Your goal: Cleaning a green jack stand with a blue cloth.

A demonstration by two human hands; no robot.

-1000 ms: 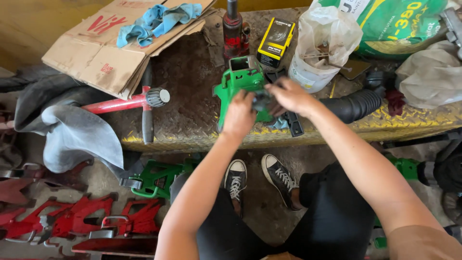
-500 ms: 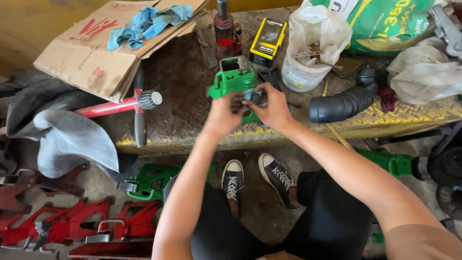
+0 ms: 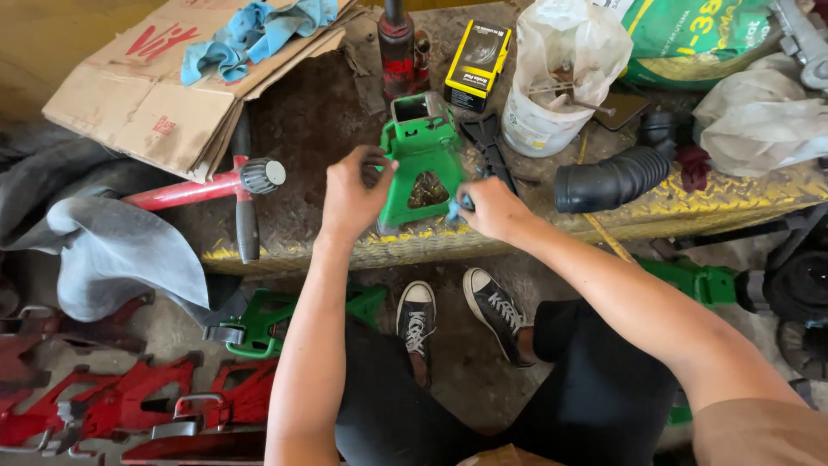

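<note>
Left hand (image 3: 355,192) curls half closed against the green stand (image 3: 421,164), near the bench (image 3: 302,129) front edge. Right hand (image 3: 490,207) pinches a small blue bit at its base. Open bench lies left; a black hose (image 3: 611,178) crowds the right.

The green painted-metal jack stand (image 3: 421,164) looks glossy on the rough, grimy tread-plate metal bench (image 3: 328,129). Beside it lie matt brown creased cardboard (image 3: 147,95), soft blue cloth (image 3: 250,34) and a matt black ribbed rubber hose (image 3: 608,179).

Hands parted: left hand (image 3: 352,194), right hand (image 3: 488,207) (flanking stand (image 3: 420,164)).
</note>
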